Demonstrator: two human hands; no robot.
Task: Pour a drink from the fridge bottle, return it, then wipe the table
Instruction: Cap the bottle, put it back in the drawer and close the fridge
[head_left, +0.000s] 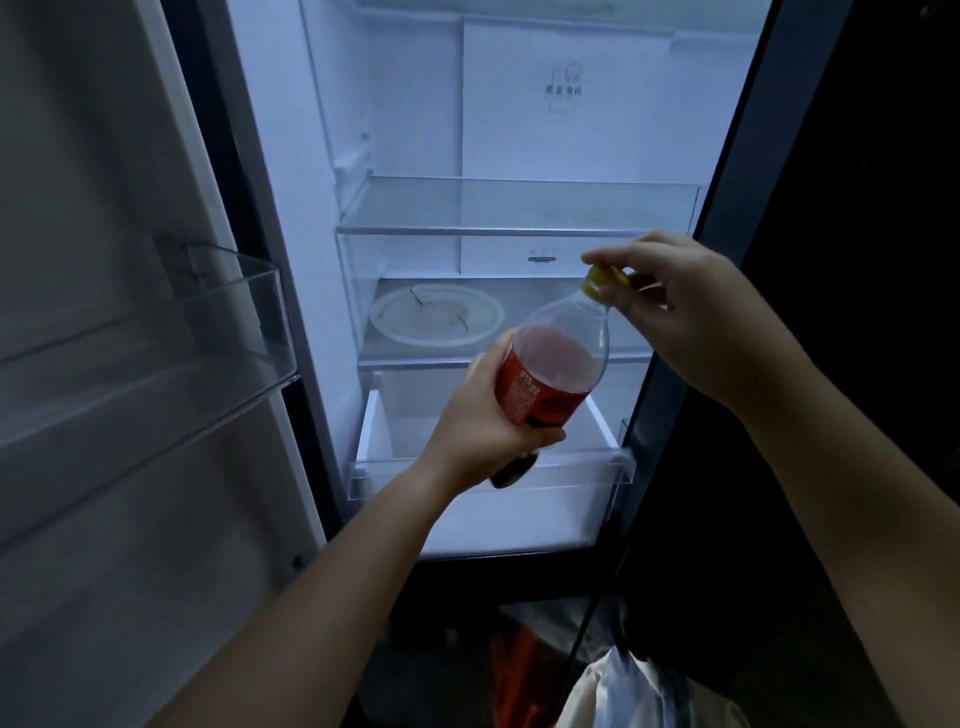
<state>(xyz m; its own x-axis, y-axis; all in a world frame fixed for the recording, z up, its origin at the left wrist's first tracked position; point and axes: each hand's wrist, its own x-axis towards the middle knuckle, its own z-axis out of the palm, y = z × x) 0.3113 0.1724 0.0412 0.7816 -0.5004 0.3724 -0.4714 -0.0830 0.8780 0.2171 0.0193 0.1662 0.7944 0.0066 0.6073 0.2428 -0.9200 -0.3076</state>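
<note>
A tall fridge with a white lit interior (519, 130) stands open behind both grips; its pale door (104, 467) is swung out to the left of the left grip (478, 421), carrying a clear plastic door bin (249, 312); a clear pull-out drawer (571, 470) lies just behind and below the left grip; a glass shelf (519, 208) runs above the right grip (696, 312), and a round white flat disc (436, 317) lies on the lower shelf, beyond the left grip; crumpled bags (613, 686) lie low on the floor between the forearms; the clear plastic bottle with a red label and reddish drink (556, 358) is tilted in front of the shelves, neck up toward the right grip; the left grip is wrapped round its labelled lower body; the right grip pinches the small yellow screw cap (605, 280) at the bottle's mouth between thumb and fingertips
</note>
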